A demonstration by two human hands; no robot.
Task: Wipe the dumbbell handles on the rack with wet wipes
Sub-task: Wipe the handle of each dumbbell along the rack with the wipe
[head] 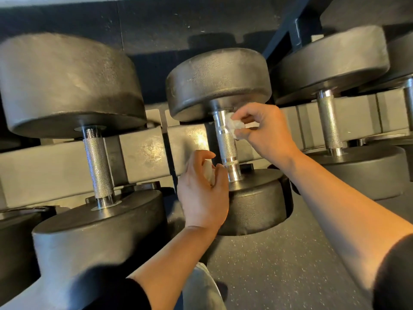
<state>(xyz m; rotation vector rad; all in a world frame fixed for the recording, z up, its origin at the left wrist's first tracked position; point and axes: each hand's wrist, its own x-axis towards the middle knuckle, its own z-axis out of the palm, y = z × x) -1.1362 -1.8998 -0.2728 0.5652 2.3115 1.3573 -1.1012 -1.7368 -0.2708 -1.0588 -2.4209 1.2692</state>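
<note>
Three black dumbbells lie across the grey rack rail [143, 151]. The middle dumbbell's knurled chrome handle [227, 145] stands between my hands. My right hand [261, 128] pinches a crumpled white wet wipe [237, 128] against the upper right side of that handle, just under the far weight head [218, 81]. My left hand [202, 193] grips a second white wipe [209, 172] beside the handle's lower end, close to the near weight head [257, 200]; I cannot tell whether it touches the handle. The left dumbbell handle [98, 164] and right dumbbell handle [329, 124] are bare.
A dark rack upright [288, 30] rises at the back right. Speckled dark rubber floor [290, 265] lies under the rack. Part of another dumbbell [409, 101] shows at the far right edge. A grey trouser leg [201, 289] is at the bottom centre.
</note>
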